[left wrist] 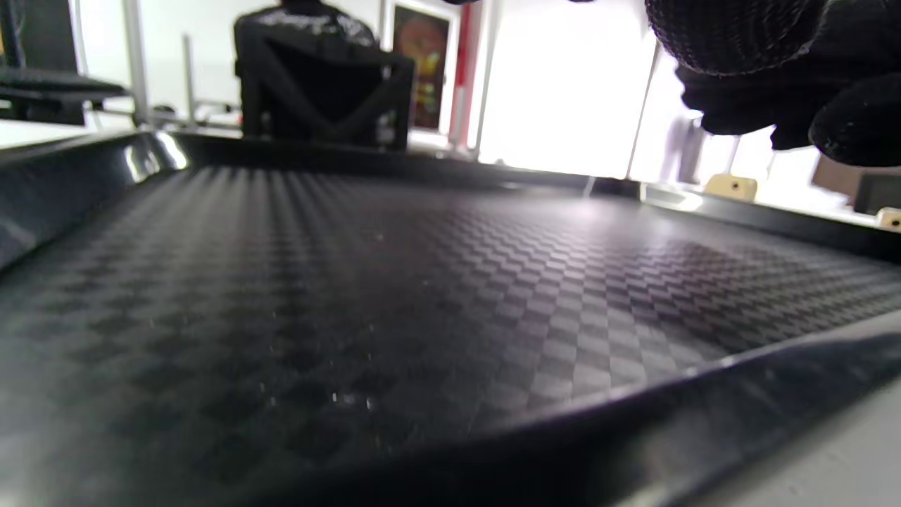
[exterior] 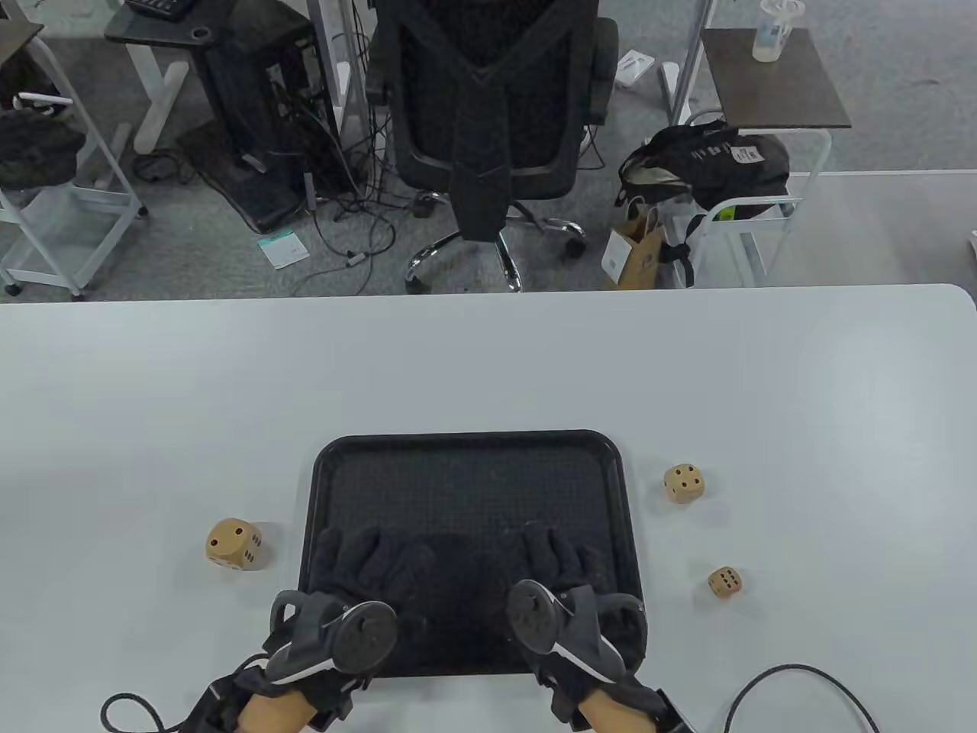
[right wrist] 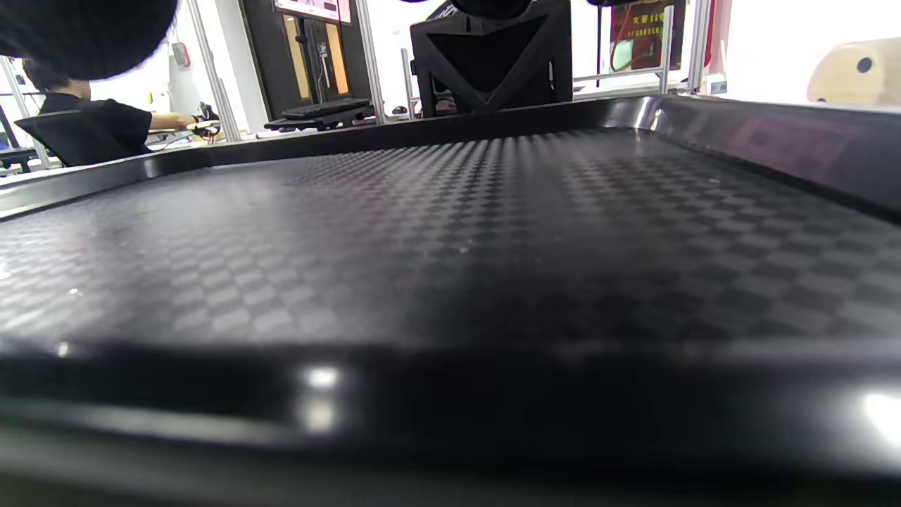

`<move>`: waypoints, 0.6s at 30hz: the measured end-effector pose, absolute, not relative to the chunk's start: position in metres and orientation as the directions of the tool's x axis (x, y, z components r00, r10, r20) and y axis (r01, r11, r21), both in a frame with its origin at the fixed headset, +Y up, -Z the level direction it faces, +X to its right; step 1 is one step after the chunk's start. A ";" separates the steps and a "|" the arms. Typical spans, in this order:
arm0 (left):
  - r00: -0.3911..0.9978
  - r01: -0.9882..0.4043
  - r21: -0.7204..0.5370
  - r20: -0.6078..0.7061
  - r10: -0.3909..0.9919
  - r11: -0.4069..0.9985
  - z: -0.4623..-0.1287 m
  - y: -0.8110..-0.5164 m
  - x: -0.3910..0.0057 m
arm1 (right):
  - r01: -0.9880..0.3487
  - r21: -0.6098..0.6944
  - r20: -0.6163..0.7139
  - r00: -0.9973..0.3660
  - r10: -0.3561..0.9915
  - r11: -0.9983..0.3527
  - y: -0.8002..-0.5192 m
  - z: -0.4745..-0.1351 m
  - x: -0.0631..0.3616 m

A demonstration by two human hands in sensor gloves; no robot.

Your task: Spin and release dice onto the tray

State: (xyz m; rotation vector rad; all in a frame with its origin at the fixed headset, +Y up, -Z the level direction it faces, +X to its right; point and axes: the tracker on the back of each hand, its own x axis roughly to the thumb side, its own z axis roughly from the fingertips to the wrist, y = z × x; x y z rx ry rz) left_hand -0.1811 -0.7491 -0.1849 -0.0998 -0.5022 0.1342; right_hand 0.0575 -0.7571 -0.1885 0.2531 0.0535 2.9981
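Observation:
A black textured tray (exterior: 469, 466) lies on the white table, and no die is in it. Both gloved hands rest side by side over its near half, the left hand (exterior: 370, 557) and the right hand (exterior: 561, 553), with fingers relaxed and nothing held. A large wooden die (exterior: 234, 544) sits on the table left of the tray. A medium die (exterior: 684, 484) and a small die (exterior: 725, 582) sit to its right. The left wrist view shows the tray floor (left wrist: 422, 282) and dark fingers (left wrist: 760, 77) at the top right. The right wrist view shows a die (right wrist: 855, 74) beyond the tray rim.
A black cable (exterior: 801, 679) loops on the table at the near right, and another cable (exterior: 126, 710) lies at the near left. Past the table's far edge stand an office chair (exterior: 488, 114), a backpack on a rack (exterior: 710, 164) and a computer tower (exterior: 259, 99).

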 end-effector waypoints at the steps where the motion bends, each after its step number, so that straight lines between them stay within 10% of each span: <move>1: 0.870 -0.099 -0.130 0.471 0.149 0.987 -0.185 -0.750 -0.181 | -0.130 0.048 0.164 -0.977 0.136 -0.990 -0.757 -0.189 0.057; 18: 0.883 -0.130 -0.109 0.440 0.166 0.985 -0.191 -0.747 -0.192 | -0.257 -0.043 0.041 -0.966 0.255 -0.965 -0.737 -0.187 0.102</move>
